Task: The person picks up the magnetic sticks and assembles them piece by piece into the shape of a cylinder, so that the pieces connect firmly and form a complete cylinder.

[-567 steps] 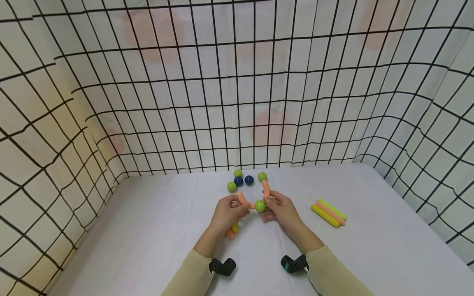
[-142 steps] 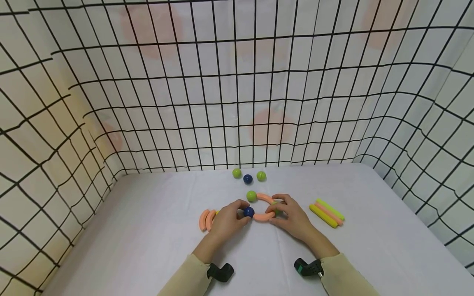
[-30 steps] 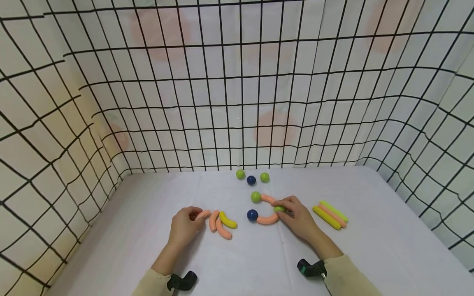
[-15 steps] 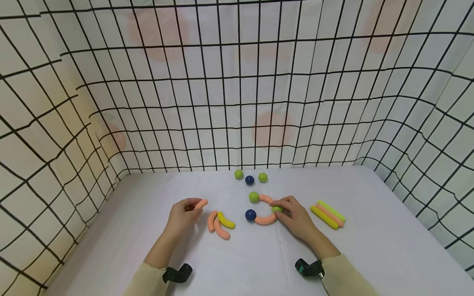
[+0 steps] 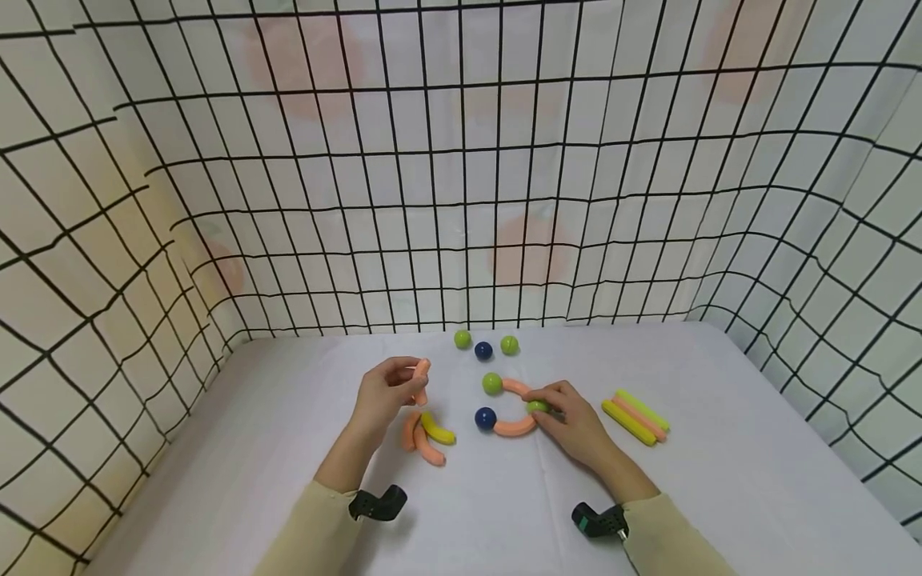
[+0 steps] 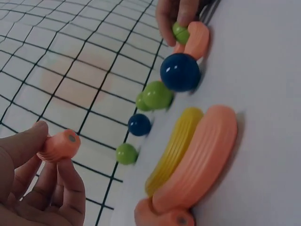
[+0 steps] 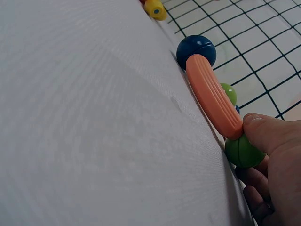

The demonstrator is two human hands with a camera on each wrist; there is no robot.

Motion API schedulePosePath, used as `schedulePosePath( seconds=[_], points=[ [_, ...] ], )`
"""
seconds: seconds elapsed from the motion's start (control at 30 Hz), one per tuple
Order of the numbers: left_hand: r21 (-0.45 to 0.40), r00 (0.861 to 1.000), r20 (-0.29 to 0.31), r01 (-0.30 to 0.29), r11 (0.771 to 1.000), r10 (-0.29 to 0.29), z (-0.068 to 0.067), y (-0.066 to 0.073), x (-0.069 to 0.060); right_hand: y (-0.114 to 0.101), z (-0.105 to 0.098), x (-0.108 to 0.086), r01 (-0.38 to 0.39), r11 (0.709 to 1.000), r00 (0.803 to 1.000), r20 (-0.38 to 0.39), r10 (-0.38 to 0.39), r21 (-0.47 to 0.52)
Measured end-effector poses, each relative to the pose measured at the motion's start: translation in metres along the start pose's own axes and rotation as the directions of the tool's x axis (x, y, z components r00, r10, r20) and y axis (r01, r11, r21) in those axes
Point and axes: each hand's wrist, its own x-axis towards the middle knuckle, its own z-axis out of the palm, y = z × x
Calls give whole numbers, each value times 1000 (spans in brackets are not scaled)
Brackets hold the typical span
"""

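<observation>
My left hand (image 5: 380,398) pinches a curved orange magnetic rod (image 5: 422,382) between thumb and fingers, raised above the table; its grey magnet end (image 6: 71,139) shows in the left wrist view. With thumb and fingertips, my right hand (image 5: 574,422) grips a green ball (image 7: 244,153) on the table. Two curved orange rods run leftward from that ball. The far rod (image 5: 515,386) ends at another green ball (image 5: 492,383), the near rod (image 7: 214,96) at a dark blue ball (image 7: 196,49). A gap separates these two end balls. Below my left hand lie a yellow curved rod (image 5: 438,430) and two orange curved rods (image 5: 430,448).
At the back stand a blue ball (image 5: 483,350) and two green balls (image 5: 509,345). Straight rods, yellow (image 5: 629,422), orange and light green (image 5: 643,410), lie side by side on the right. A black wire grid (image 5: 461,200) surrounds the white table on the visible sides.
My left hand has picked an orange curved rod out of the left pile, lifted it and carried it rightward, turning it more upright. My right hand keeps its grip on the green ball.
</observation>
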Motion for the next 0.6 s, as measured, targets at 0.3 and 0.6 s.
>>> schedulePosePath(
  seconds=[0.3, 0.6],
  points=[
    [-115, 998, 15, 70, 991, -69, 35, 1, 11, 1, 0, 0, 1, 1000, 1000, -15, -1, -5],
    [-160, 994, 20, 109, 981, -107, 61, -3, 18, -3, 0, -1, -12, 1000, 1000, -7, 11, -4]
  ],
)
